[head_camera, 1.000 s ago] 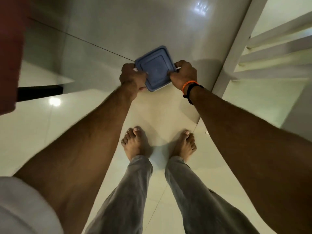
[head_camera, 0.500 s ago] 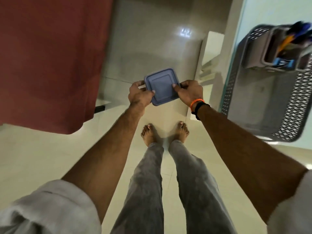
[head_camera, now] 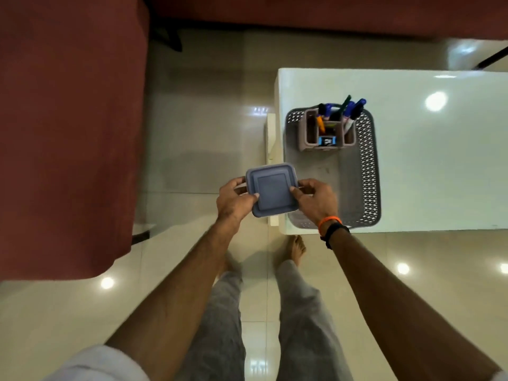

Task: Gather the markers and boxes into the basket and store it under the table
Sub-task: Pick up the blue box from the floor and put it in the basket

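A square blue-lidded box (head_camera: 270, 190) is held level in the air between my left hand (head_camera: 235, 198) and my right hand (head_camera: 316, 200), just left of the white table's (head_camera: 439, 166) near-left corner. A grey perforated basket (head_camera: 368, 171) stands on the table at that corner. Inside its far end sits a taupe compartment holder (head_camera: 310, 133) with several markers (head_camera: 351, 108) standing upright and a small blue packet. My right hand hovers over the basket's near-left corner.
A dark red sofa (head_camera: 68, 133) fills the left side and the top of the view. Glossy beige floor tiles (head_camera: 192, 133) run between sofa and table. My bare feet stand just before the table's near edge.
The view has swung up from the floor to the table top. Both hands carried the box upward and toward the basket, which is now fully in sight.
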The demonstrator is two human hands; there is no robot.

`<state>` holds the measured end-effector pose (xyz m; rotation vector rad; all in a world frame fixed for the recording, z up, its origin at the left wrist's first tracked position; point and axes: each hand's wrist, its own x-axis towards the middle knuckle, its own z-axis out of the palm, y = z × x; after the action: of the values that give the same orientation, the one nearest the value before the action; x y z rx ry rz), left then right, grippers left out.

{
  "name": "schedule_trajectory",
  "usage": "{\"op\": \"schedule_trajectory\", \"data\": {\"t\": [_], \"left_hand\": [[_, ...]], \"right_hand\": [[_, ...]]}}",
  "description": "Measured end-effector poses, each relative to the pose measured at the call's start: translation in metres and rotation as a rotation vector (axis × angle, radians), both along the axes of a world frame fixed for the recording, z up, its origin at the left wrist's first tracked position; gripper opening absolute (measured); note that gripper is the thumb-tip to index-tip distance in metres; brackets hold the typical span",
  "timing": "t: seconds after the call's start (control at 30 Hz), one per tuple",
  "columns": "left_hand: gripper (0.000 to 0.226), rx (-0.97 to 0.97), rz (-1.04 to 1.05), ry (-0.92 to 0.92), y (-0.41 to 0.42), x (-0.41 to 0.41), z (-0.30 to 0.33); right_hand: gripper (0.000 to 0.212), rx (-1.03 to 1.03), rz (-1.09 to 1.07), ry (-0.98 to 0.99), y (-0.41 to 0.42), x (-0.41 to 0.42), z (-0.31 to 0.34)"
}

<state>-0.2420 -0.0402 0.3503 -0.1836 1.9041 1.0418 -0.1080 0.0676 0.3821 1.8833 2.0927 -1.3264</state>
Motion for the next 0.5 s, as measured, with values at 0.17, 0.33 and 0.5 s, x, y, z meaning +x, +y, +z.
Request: {"op": "schedule_trajectory", "data": {"t": [0.17, 0.33, 0.5], "left_hand": [[0.057, -0.032, -0.105, 0.032, 0.057, 0.05, -0.002], [0.055, -0.064, -0.154, 0.096, 0.11, 0.078, -0.011], [0.055, -0.129, -0.237, 0.139, 0.146, 0.089, -0.021]], "right_hand": [[0.027, -0.004, -0.082, -0.003, 0.052, 0.051, -0.013], [0.029, -0.017, -0.098, 0.014, 0.1, 0.08, -0.036], [0.03, -0.059, -0.123, 0.016, 0.128, 0.089, -0.062]]}}
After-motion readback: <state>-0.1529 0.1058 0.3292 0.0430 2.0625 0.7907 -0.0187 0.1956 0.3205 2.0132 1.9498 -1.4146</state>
